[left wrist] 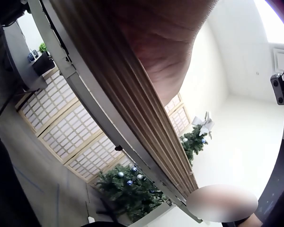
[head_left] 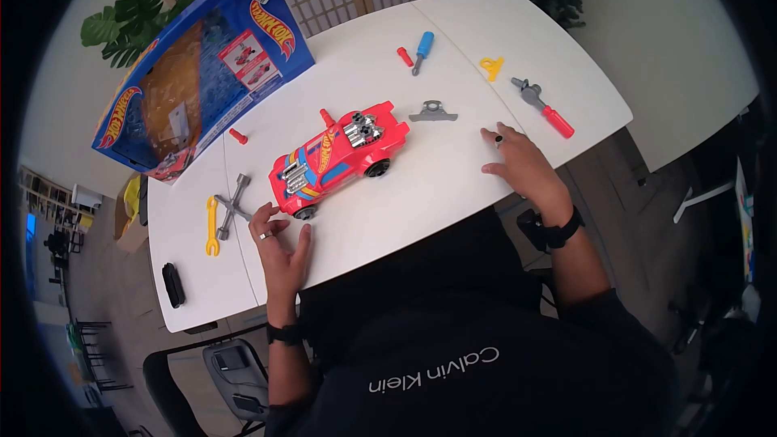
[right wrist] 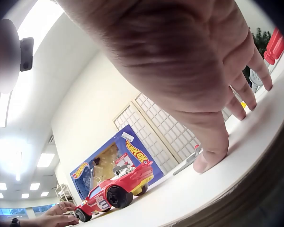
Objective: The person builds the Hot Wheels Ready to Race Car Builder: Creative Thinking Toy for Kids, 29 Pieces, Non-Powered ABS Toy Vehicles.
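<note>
A red toy race car (head_left: 336, 163) with blue and yellow markings and silver engine parts stands on the white table. My left hand (head_left: 283, 257) is beside its front wheel, fingers loosely bent, fingertips right at the car's front corner and the grey cross-shaped lug wrench (head_left: 235, 209). My right hand (head_left: 524, 166) rests its spread fingertips on the table near the right edge, holding nothing; the right wrist view shows thumb and fingers touching the surface. Nearest to that hand are a grey winged part (head_left: 434, 116) and a grey tool with a red handle (head_left: 557, 121).
A blue Hot Wheels box (head_left: 291, 65) stands open-fronted at the back left. A yellow wrench (head_left: 213, 228), a black case (head_left: 173, 285), red pegs (head_left: 238, 137), a blue-handled screwdriver (head_left: 424, 45) and a yellow piece (head_left: 491, 68) lie about the table (head_left: 388, 243).
</note>
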Available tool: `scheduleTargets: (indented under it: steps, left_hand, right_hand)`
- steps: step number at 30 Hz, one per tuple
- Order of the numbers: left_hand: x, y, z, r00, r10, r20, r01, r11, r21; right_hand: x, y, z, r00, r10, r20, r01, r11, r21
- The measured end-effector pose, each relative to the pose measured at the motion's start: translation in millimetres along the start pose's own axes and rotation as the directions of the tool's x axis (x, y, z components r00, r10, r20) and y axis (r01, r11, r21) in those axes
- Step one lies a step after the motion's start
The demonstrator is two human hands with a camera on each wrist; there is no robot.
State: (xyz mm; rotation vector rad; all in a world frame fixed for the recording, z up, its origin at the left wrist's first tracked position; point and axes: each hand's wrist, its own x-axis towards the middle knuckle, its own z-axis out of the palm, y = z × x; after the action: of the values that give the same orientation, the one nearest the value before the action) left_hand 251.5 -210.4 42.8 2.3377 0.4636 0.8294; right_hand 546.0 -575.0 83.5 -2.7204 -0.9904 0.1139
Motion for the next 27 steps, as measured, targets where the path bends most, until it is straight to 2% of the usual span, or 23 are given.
scheduleTargets:
  steps: [4, 6, 8, 10, 12, 14, 15, 16, 18, 20, 21, 22, 24, 27]
  left_hand:
    - [-3, 6, -8, 0.998, -0.051, -0.03, 0.049, 0.997, -0.065]
    - [-7, 2, -16, 0.992, -0.092, -0.083, 0.076, 0.982, -0.175]
    - [-11, -1, -50, 0.989, -0.098, -0.113, 0.089, 0.993, -0.077]
    - [-11, -8, -92, 0.96, -0.041, -0.277, 0.033, 0.999, -0.032]
    - [-12, -20, -146, 0.894, -0.126, -0.43, 0.141, 0.99, 0.003]
    - [-21, -66, -202, 0.805, -0.219, -0.552, 0.281, 0.959, 0.03]
    - [-24, -67, -222, 0.749, -0.287, -0.598, 0.448, 0.884, 0.137]
    - [-35, -94, -244, 0.749, -0.277, -0.602, 0.561, 0.749, 0.352]
    - [-55, -153, -275, 0.786, -0.181, -0.592, 0.596, 0.479, 0.645]
    - [-63, -176, -282, 0.736, -0.327, -0.593, 0.673, 0.448, 0.589]
    - [-65, -186, -282, 0.695, -0.397, -0.6, 0.715, 0.473, 0.515]
    - [-64, -182, -282, 0.691, -0.397, -0.605, 0.719, 0.469, 0.513]
    - [-63, -175, -276, 0.661, -0.513, -0.548, 0.745, 0.537, 0.395]
    - [-60, -171, -268, 0.681, -0.489, -0.545, 0.725, 0.556, 0.406]
  right_hand:
    - [-1, 2, 4, 0.999, -0.025, -0.022, 0.026, 1.0, 0.011]
    - [-2, 2, 3, 0.999, -0.02, -0.032, 0.021, 1.0, 0.007]
    - [-1, 7, 6, 0.998, -0.054, -0.032, 0.054, 0.998, 0.011]
    - [-1, 7, 5, 0.999, -0.031, -0.031, 0.031, 0.999, 0.015]
    - [-1, 10, 6, 0.998, -0.044, -0.035, 0.046, 0.998, 0.042]
    - [-1, 9, 4, 0.999, -0.033, -0.028, 0.035, 0.997, 0.075]
    - [0, 7, 3, 0.999, -0.029, -0.017, 0.03, 0.996, 0.078]
    - [2, 7, 3, 1.0, -0.022, -0.006, 0.023, 0.997, 0.08]
    - [5, 8, 4, 0.998, -0.054, 0.009, 0.053, 0.993, 0.108]
    - [3, 3, 1, 1.0, 0.008, 0.011, -0.009, 0.997, 0.082]
    - [4, 3, 1, 1.0, 0.011, 0.015, -0.012, 0.997, 0.074]
    - [3, 3, 1, 1.0, 0.005, 0.016, -0.006, 0.997, 0.074]
    - [3, 4, 1, 1.0, 0.004, 0.014, -0.005, 0.996, 0.089]
    - [4, 11, 6, 1.0, -0.014, 0.011, 0.013, 0.995, 0.097]
